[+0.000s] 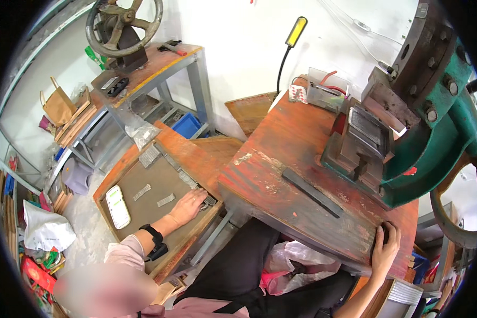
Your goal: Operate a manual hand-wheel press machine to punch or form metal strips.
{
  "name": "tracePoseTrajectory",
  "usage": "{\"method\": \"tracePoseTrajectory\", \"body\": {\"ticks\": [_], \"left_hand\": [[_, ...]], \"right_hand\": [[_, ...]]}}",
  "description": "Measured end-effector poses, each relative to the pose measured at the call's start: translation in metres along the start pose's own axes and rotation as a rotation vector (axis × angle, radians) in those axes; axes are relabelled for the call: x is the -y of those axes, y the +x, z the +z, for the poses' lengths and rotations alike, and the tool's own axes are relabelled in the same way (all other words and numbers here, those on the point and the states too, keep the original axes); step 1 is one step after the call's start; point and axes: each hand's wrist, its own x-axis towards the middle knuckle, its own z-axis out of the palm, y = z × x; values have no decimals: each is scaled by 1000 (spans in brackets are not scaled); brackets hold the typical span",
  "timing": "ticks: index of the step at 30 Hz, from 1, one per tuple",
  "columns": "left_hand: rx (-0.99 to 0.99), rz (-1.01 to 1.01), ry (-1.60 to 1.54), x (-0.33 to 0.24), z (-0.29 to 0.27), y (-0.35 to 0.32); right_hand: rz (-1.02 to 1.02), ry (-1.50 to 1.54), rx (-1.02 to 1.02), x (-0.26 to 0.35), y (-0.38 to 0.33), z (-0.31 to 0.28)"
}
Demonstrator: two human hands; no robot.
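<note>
At the right rim of a shallow brown tray [152, 195], my left hand [188, 206] has its fingers closed down over small grey metal pieces [209, 202]. Several ribbed grey strips lie in that tray, among them a loose strip [166, 200] and a bundle [149, 157] at the far end. A phone [117, 207] with a lit screen rests by the tray's left side. My right hand [385, 247] curls round the near right edge of the red worktable [259, 180], on something dark that I cannot make out. A dark flat bar [312, 193] lies between my hands on this table.
A green press [434, 169] with a metal die block [367, 132] stands at the table's right. Behind are a clear plastic box [326, 95] and a yellow lamp [297, 32]. A handwheel machine [124, 26] is at far left. A plastic bag [297, 265] hangs near my legs.
</note>
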Motion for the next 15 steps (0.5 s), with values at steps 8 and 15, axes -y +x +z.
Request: {"method": "tracePoseTrajectory", "body": {"ticks": [8, 15], "left_hand": [[170, -270, -37, -22, -11, -5], [433, -693, -144, 6, -57, -42]], "right_hand": [[15, 20, -10, 0, -1, -2], [0, 24, -18, -2, -3, 1]]}}
